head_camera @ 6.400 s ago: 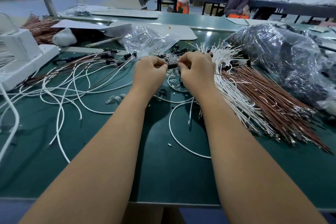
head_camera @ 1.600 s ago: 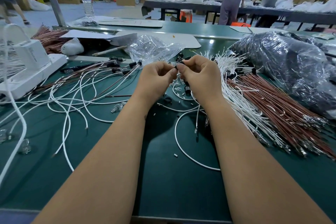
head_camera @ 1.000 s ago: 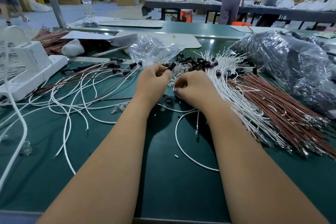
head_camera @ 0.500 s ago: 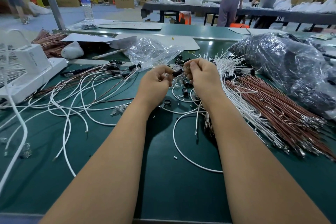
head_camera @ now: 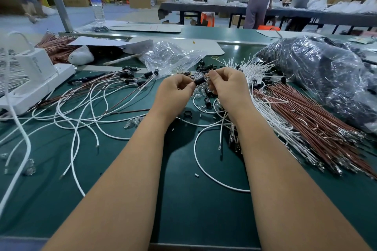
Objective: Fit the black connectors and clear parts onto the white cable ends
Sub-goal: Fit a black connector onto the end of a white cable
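Pinching a small black connector [head_camera: 199, 81] between them, the left hand [head_camera: 175, 91] and the right hand [head_camera: 226, 85] meet above the middle of the green desk [head_camera: 183, 199]. Each grip is narrow, thumb and fingertips curled tight on an end of the connector, which lies tilted, its right end higher. Whether a clear part or a cable end sits inside it cannot be told.

Just beyond and below the hands lies a heap of loose black connectors and clear parts [head_camera: 204, 92], beside a crumpled clear bag [head_camera: 169, 57]. One white cable [head_camera: 199, 161] curves across the desk under the right forearm. Left of the hands sprawl more white cables [head_camera: 85, 116], some with black connectors already on their far ends. To the right a thick bundle of white cable ends [head_camera: 259, 71] fans out next to a sheaf of brown wires [head_camera: 306, 120], with a large dark plastic bag [head_camera: 326, 73] behind. A white device [head_camera: 32, 75] stands at the far left.
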Available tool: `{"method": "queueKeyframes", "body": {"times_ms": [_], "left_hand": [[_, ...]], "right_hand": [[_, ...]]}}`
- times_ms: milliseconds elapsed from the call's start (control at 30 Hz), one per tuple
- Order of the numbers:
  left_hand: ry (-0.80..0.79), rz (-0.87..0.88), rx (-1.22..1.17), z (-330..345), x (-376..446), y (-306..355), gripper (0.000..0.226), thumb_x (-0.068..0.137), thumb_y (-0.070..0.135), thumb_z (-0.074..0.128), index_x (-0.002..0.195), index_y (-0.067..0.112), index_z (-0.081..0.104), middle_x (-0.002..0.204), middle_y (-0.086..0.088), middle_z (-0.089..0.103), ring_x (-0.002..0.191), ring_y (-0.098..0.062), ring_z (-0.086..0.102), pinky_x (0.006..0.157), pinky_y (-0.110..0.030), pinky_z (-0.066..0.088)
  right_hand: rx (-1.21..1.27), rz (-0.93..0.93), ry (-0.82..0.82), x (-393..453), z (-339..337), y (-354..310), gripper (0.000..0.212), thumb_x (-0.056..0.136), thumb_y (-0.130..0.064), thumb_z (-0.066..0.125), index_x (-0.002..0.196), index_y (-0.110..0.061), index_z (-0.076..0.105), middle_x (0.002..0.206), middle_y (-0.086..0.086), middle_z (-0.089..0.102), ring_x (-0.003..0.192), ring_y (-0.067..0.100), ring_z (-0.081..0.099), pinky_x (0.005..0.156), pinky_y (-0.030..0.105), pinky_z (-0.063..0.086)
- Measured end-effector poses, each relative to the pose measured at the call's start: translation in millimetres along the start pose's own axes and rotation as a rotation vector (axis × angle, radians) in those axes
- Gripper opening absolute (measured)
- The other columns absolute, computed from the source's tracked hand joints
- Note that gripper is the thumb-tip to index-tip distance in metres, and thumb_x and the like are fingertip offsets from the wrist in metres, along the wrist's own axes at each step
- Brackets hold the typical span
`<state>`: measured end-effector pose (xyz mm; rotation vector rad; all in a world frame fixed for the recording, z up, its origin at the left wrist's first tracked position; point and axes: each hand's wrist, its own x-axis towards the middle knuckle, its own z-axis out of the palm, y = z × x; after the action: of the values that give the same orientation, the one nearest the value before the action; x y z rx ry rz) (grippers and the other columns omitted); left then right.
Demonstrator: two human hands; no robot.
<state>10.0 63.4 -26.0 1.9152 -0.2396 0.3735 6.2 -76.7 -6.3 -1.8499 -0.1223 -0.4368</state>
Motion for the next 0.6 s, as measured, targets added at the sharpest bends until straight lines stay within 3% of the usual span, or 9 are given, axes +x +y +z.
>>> {"method": "queueKeyframes", "body": {"times_ms": [167,400,600], "left_hand": [[0.006,0.0,-0.006,-0.7,0.6,-0.4,0.011,0.093,0.015,0.058,0.087,0.01,0.067,0.072,-0.007,0.058,0.057,-0.011,0.043,0.051,-0.016,0.034],[0.01,0.004,0.023,-1.6,0.8,-1.3,0.01,0.091,0.017,0.062,0.092,0.01,0.069,0.074,-0.003,0.062,0.059,-0.007,0.048,0.053,-0.012,0.038],[-0.012,-0.001,0.016,-1.4,0.0,0.2,0.014,0.091,0.017,0.061,0.078,0.015,0.066,0.063,0.003,0.06,0.043,0.003,0.042,0.047,-0.008,0.033]], "right_hand": [[0.032,0.016,-0.057,1.6,-0.2,2.3,0.02,0.1,-0.017,0.051,0.081,-0.017,0.057,0.067,0.002,0.061,0.055,0.012,0.06,0.066,0.035,0.055],[0.021,0.01,-0.037,3.0,-1.7,4.0,0.012,0.092,-0.016,0.064,0.081,-0.019,0.064,0.064,-0.001,0.061,0.057,0.009,0.057,0.062,0.025,0.053],[0.042,0.018,-0.036,3.2,-1.9,2.8,0.014,0.091,-0.013,0.065,0.079,-0.019,0.065,0.062,-0.002,0.059,0.054,0.007,0.054,0.057,0.02,0.048]]}}
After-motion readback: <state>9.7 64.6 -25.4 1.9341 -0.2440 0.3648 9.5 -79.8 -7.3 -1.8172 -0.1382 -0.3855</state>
